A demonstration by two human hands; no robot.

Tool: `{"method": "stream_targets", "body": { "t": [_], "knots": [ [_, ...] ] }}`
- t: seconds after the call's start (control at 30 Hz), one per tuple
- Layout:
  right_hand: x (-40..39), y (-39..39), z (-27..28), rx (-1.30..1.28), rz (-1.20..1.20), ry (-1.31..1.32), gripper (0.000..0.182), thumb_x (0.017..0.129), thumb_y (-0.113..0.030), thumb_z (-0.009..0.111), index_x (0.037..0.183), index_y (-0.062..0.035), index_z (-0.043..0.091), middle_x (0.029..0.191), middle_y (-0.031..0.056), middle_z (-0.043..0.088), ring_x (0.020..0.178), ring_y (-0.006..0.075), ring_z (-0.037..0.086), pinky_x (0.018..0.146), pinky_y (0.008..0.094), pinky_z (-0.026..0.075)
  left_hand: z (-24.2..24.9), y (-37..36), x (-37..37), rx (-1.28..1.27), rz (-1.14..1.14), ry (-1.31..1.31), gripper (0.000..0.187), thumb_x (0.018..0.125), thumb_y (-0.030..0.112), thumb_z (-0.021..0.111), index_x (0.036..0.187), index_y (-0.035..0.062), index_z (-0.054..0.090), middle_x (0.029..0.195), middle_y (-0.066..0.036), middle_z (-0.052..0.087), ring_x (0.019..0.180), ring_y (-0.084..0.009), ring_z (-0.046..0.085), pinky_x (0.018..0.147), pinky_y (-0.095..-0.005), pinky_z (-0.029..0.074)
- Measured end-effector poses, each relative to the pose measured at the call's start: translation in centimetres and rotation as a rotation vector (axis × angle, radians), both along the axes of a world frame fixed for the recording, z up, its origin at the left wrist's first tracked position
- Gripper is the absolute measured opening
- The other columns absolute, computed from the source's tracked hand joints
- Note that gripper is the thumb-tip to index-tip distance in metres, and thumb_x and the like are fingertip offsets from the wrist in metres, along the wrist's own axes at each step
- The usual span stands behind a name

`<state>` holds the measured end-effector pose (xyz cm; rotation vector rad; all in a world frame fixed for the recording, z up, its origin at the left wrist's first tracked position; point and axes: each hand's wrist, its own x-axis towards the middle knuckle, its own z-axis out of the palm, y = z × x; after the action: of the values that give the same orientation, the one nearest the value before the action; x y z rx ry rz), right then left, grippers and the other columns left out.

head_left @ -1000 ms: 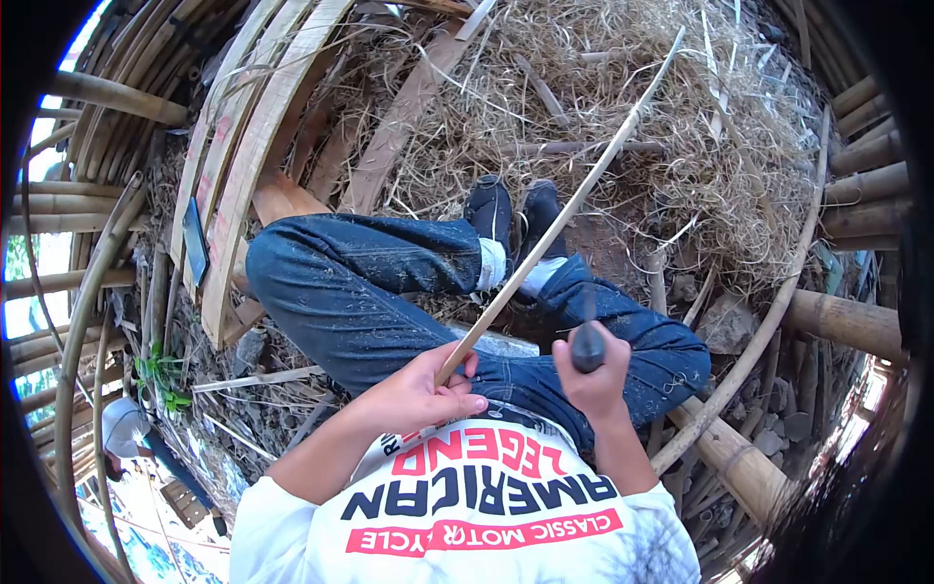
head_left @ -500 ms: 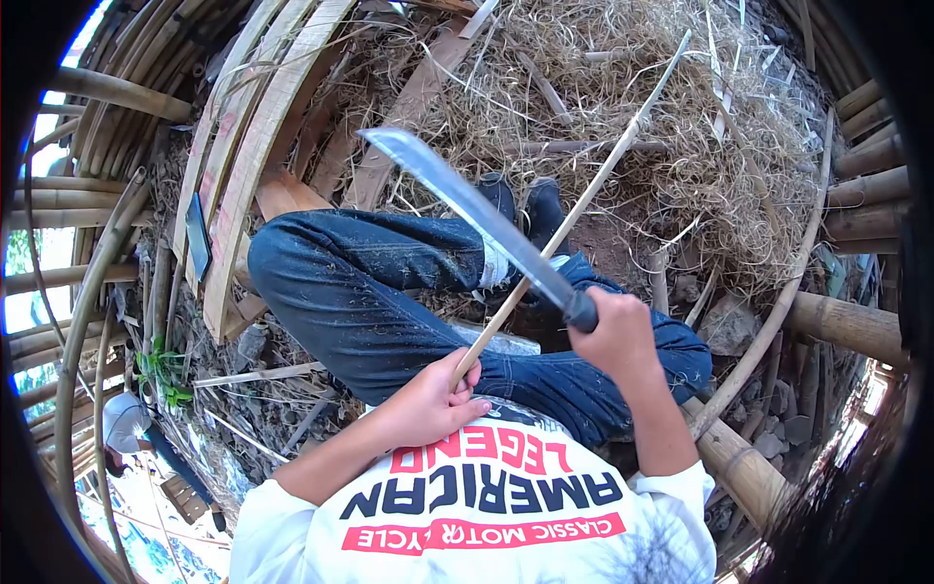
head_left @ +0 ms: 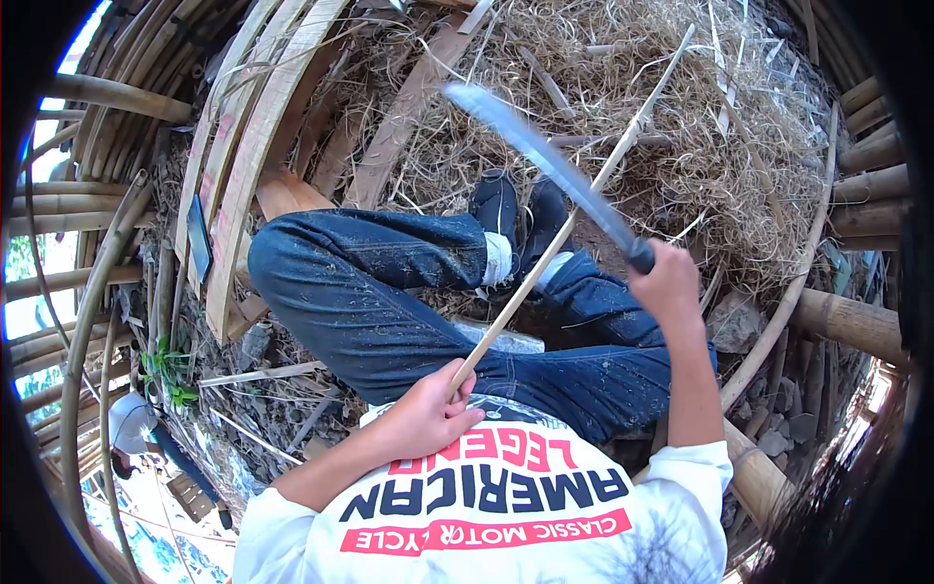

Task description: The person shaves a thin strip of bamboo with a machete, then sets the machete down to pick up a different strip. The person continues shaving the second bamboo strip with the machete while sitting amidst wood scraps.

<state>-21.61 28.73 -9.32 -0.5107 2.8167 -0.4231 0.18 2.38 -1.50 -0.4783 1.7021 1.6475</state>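
My left hand, close to the shirt front, is closed around the near end of a long, thin bamboo strip. The strip slants up and away to the right, past the shoes and over the shavings. In my right hand is the dark handle of a machete. Its long blade, slightly blurred, points up and to the left and crosses over the strip in this view. My legs in dusty jeans are bent beneath the strip.
Curly shavings cover the ground ahead. Wooden planks lie at the left with a phone on them. Bamboo poles border both sides. Stones lie at the right. Another person is at lower left.
My right hand and the machete have moved away from me and to the right, farther along the bamboo strip. My left hand has stayed nearly in place, holding the strip's near end.
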Motion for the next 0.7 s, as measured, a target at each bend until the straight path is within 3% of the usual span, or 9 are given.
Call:
{"method": "stream_targets", "body": {
  "t": [0.07,0.33,0.4,0.6,0.67,0.7],
  "knots": [
    [-2.0,1.2,-0.4,0.047,-0.217,-0.029,0.019,0.076,-0.023,0.068,0.082,-0.005,0.068,0.078,0.0216,0.068,0.078,0.0399,0.067,0.072,0.0482,0.054,0.4,0.1,0.2,0.017,-0.001,-0.011,0.028,0.087,0.004,0.068,0.098,0.0028,0.043,0.075,0.002,0.039,0.062,-0.0047,0.037,0.056,-0.0228,0.035],
    [-1.8,0.3,0.2,0.051,-0.259,0.02,0.021,0.077,-0.021,0.066,0.082,-0.0008,0.066,0.076,0.0232,0.067,0.078,0.0422,0.066,0.072,0.0487,0.053,0.3,-0.1,-0.8,-0.022,-0.014,-0.031,0.03,0.086,0.005,0.071,0.092,0.0063,0.041,0.07,0.006,0.037,0.059,-0.0016,0.032,0.054,-0.0191,0.031],
    [0.4,-0.9,-0.2,-0.146,-0.263,-0.047,0.02,0.076,-0.02,0.066,0.08,0.0004,0.065,0.074,0.023,0.066,0.076,0.0426,0.066,0.07,0.0481,0.052,0.0,0.2,-0.8,0.004,-0.007,-0.021,0.031,0.086,0.005,0.071,0.092,0.0063,0.041,0.07,0.006,0.037,0.059,-0.0017,0.031,0.054,-0.0191,0.03],
    [9.7,-6.5,1.1,-0.386,-0.014,-0.286,0.021,0.07,-0.022,0.072,0.08,-0.0043,0.064,0.069,0.0206,0.065,0.068,0.0394,0.067,0.065,0.0465,0.054,-0.9,0.0,-1.6,0.036,0.035,-0.027,0.03,0.085,0.005,0.072,0.092,0.0048,0.043,0.068,0.007,0.037,0.059,-0.0009,0.033,0.053,-0.0189,0.03],
    [11.5,-7.6,2.3,-0.357,0.09,-0.367,0.022,0.069,-0.023,0.072,0.079,-0.0055,0.064,0.067,0.019,0.065,0.064,0.0377,0.067,0.064,0.0464,0.054,-0.7,-0.2,-1.6,-0.045,0.005,-0.026,0.031,0.084,0.006,0.071,0.101,0.0008,0.046,0.074,0.002,0.041,0.06,-0.0048,0.038,0.054,-0.0226,0.036],
    [12.1,-7.8,2.6,-0.396,0.131,-0.361,0.033,0.071,-0.035,0.075,0.08,-0.0041,0.066,0.066,0.0192,0.065,0.063,0.0365,0.067,0.061,0.0453,0.054,-1.2,-0.2,-1.1,-0.164,-0.037,0.095,0.035,0.085,0.011,0.071,0.106,-0.002,0.047,0.077,-0.006,0.053,0.061,-0.0112,0.051,0.056,-0.0274,0.044]
  ]
}}
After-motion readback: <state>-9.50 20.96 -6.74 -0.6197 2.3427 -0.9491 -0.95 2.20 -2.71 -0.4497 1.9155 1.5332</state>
